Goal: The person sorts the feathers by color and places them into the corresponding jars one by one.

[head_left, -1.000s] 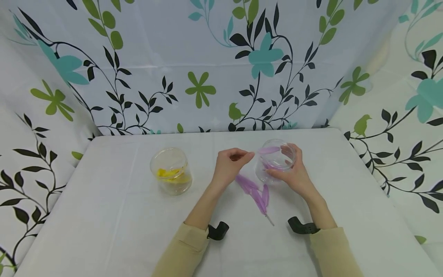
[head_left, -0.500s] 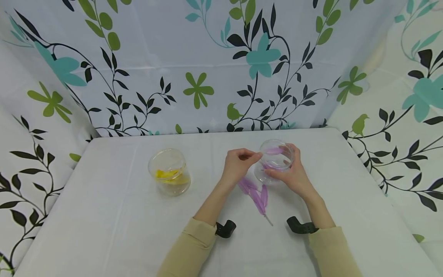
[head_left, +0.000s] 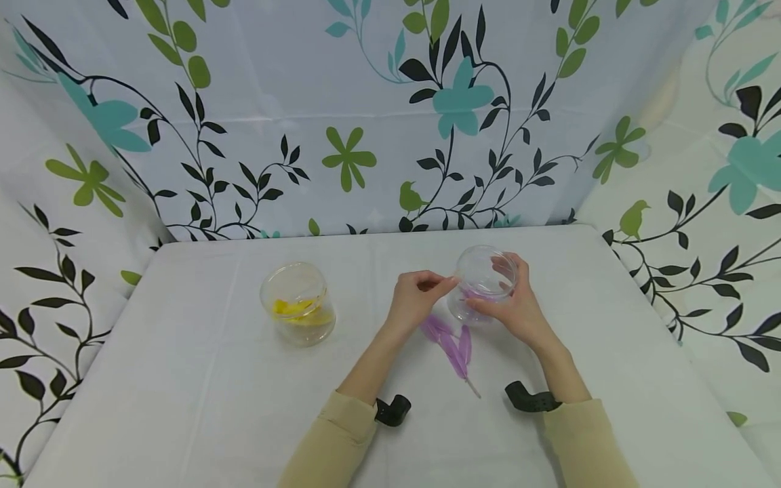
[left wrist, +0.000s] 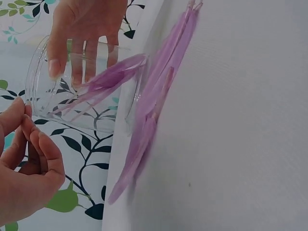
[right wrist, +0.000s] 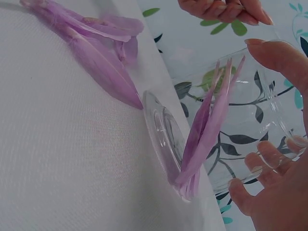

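My right hand [head_left: 521, 308] grips a clear glass jar [head_left: 462, 308] on the table, thumb on the near side and fingers around the far side. Several purple feathers [right wrist: 207, 127] stand inside it, quills toward the mouth. At the jar's rim is my left hand [head_left: 416, 298], its thumb and index fingertips together. No feather shows between them in the left wrist view, where the fingertips [left wrist: 21, 108] sit against or just beside the rim. More purple feathers [head_left: 454, 352] lie on the cloth in front of the jar, below the hands.
A second glass jar [head_left: 314, 333] with yellow feathers [head_left: 299, 308] inside stands to the left. White cloth covers the table [head_left: 244, 407]. A leaf-patterned curtain [head_left: 256, 135] hangs behind and at both sides.
The purple feather my left hand held across the jar's mouth has been let go and no longer shows there. My left hand has dipped slightly at the rim; my right hand keeps its grip.
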The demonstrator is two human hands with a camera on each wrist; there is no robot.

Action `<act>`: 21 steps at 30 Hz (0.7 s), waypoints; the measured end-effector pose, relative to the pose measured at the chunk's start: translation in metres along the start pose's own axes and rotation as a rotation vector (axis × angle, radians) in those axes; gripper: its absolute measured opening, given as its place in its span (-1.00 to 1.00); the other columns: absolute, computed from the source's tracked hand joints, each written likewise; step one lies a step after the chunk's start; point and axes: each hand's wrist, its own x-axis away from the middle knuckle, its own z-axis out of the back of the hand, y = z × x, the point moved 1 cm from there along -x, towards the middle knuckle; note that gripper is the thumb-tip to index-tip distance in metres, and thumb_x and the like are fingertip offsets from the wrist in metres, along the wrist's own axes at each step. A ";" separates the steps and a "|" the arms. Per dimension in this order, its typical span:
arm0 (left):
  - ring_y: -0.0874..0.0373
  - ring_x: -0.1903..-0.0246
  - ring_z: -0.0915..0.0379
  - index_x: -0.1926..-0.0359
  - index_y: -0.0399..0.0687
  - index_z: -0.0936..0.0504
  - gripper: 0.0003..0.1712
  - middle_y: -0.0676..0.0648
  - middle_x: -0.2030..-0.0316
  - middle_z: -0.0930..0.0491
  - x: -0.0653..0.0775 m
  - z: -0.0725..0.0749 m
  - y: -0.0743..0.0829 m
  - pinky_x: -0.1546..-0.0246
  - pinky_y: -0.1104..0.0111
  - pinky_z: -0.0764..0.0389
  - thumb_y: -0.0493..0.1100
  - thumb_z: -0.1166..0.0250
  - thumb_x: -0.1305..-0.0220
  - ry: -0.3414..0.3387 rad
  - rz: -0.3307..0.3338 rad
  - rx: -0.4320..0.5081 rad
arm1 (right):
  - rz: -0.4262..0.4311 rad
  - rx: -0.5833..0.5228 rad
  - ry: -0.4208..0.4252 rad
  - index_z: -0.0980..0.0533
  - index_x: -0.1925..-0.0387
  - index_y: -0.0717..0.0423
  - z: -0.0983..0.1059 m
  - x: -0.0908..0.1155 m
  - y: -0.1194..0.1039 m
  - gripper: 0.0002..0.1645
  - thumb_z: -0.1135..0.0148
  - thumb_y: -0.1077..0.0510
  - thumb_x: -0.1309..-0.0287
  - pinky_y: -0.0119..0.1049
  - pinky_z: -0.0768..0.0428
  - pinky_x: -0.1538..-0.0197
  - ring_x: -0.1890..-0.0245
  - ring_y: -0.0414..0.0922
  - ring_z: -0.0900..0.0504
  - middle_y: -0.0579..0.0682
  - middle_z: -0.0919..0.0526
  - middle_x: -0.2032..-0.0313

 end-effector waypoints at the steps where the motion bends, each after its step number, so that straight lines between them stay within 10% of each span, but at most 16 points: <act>1: 0.24 0.31 -0.52 0.26 -0.12 -0.78 -0.69 -0.04 0.28 -0.74 0.002 0.001 -0.003 0.23 0.43 -0.59 0.05 -0.41 -0.25 -0.005 0.003 0.001 | 0.001 0.001 0.000 0.13 -0.46 -0.01 0.000 0.000 0.000 0.24 -0.56 0.03 0.01 0.29 -0.15 -0.46 -0.49 0.10 -0.14 0.17 -0.20 -0.45; 21: 0.12 0.21 -0.67 0.15 -0.22 -0.77 -0.73 -0.18 0.19 -0.76 0.044 0.001 -0.034 0.14 0.48 -0.61 -0.10 -0.28 -0.37 -0.212 -0.033 -0.011 | -0.042 0.010 -0.002 0.14 -0.46 -0.10 -0.001 -0.001 -0.002 0.25 -0.57 -0.01 0.01 0.30 -0.15 -0.45 -0.50 0.07 -0.12 0.07 -0.19 -0.47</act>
